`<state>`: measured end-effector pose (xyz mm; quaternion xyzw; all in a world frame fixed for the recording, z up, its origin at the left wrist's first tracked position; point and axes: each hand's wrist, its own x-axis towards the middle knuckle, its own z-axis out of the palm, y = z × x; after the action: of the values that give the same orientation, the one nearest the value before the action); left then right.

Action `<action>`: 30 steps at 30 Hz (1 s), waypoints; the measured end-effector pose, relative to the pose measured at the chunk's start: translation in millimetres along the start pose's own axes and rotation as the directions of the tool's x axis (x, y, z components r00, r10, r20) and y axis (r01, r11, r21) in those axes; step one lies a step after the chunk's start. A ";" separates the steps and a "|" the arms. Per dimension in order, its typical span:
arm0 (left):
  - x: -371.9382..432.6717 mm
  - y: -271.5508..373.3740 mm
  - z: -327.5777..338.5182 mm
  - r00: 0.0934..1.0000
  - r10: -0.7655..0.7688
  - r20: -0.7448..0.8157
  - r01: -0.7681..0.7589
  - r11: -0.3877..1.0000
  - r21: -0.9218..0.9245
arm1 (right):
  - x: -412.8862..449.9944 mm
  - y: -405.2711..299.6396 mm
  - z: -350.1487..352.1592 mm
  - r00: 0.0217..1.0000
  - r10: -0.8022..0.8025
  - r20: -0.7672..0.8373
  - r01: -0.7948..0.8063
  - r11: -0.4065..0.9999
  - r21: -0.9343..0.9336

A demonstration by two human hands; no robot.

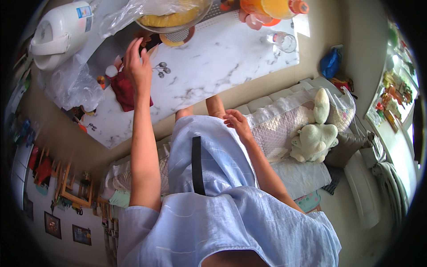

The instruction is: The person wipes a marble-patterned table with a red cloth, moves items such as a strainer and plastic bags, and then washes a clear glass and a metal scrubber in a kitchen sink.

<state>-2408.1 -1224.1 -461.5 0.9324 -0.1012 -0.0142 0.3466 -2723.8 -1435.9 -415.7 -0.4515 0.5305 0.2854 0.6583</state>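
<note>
My left hand is over the marble-patterned tabletop, thumb apart from the bent fingers, and nothing shows in its grasp. Beneath that wrist and forearm lies a dark red cloth, partly hidden by the arm. Just beyond the fingertips stands a clear bowl of yellow food, with clear plastic film draped over part of it. My right hand hangs empty beside my knee, its fingers loosely curled and slightly apart, close to the light blue garment on my lap.
A white electric kettle and a crumpled plastic bag occupy the table's left end. Toward the far right are an orange-capped bottle and a clear glass container. A plush toy rests on the quilted sofa.
</note>
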 end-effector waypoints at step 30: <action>-64.7 131.8 244.0 0.799 0.242 0.551 -0.433 0.867 0.247 | 123.7 -104.9 -112.4 0.700 -0.345 -0.625 0.581 0.785 0.217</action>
<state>-2518.5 -1465.8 -564.0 0.9090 -0.3560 -0.1748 0.1278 -2649.7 -1594.5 -506.7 -0.4913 0.6093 -0.1514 0.6037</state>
